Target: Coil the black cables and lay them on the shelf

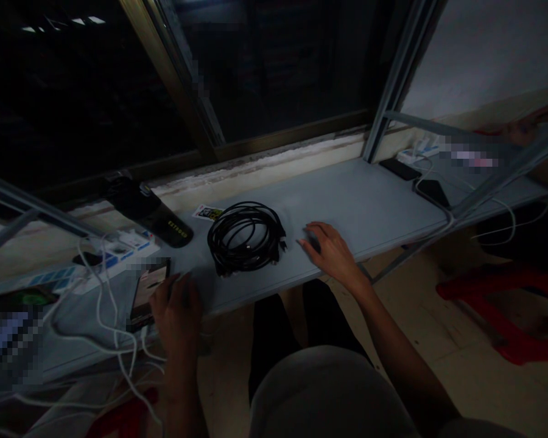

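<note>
A coil of black cable [245,237] lies on the grey table [360,201] in front of me. My right hand [329,250] rests flat on the table just right of the coil, fingers stretched out and apart, holding nothing. My left hand [177,304] lies at the table's near edge, left of the coil, its fingers touching the lower edge of a phone [148,291] that lies flat with its screen lit. How the left fingers are set is too dim to make out.
A dark bottle [158,216] lies on its side behind the phone, a small card [207,212] beside it. White power strips [119,252] and white cables [105,328] crowd the left. Two dark phones [433,191] lie at the right. A red stool [506,304] stands on the floor.
</note>
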A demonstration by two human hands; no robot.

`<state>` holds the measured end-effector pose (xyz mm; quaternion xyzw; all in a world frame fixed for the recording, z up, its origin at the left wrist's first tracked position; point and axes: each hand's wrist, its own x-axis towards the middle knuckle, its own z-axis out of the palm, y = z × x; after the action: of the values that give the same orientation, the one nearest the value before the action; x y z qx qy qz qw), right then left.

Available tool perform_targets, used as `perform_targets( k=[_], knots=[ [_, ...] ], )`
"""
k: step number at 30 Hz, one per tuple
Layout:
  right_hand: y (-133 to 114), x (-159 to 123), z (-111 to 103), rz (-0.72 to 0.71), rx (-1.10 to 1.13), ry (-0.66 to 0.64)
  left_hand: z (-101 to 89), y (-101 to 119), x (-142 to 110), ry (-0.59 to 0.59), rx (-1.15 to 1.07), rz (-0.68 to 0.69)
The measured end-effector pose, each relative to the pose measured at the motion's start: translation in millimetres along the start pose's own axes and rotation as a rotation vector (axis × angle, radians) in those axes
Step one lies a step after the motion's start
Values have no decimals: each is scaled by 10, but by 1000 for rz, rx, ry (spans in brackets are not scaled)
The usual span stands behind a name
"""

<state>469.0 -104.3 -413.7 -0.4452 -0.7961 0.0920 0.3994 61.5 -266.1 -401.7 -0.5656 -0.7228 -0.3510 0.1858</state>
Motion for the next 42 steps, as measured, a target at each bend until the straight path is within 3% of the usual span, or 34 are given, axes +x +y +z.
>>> perform_targets(
  k=[7,12,23,28,32,35,39,42],
  knots=[
    [13,-8,14,-5,-19,11,100,164,-20,-47,-133,73],
    [4,-13,18,10,-18,11,104,148,-78,15,-153,65],
    [-7,-6,3,22,-17,3,92,161,-94,26,-153,67],
    [13,-2,17,6,-37,-20,89,190,50,-34,-201,64],
    [27,5,24,-1,-54,-39,217,422,345,-65,-277,197],
    [29,16,27,7,-47,-46,422,695,529,-175,-238,318],
    [26,17,27,17,-31,-47,676,968,598,-285,-207,383],
    [24,15,29,0,-15,-70,748,1040,565,-332,-258,420]
  ],
)
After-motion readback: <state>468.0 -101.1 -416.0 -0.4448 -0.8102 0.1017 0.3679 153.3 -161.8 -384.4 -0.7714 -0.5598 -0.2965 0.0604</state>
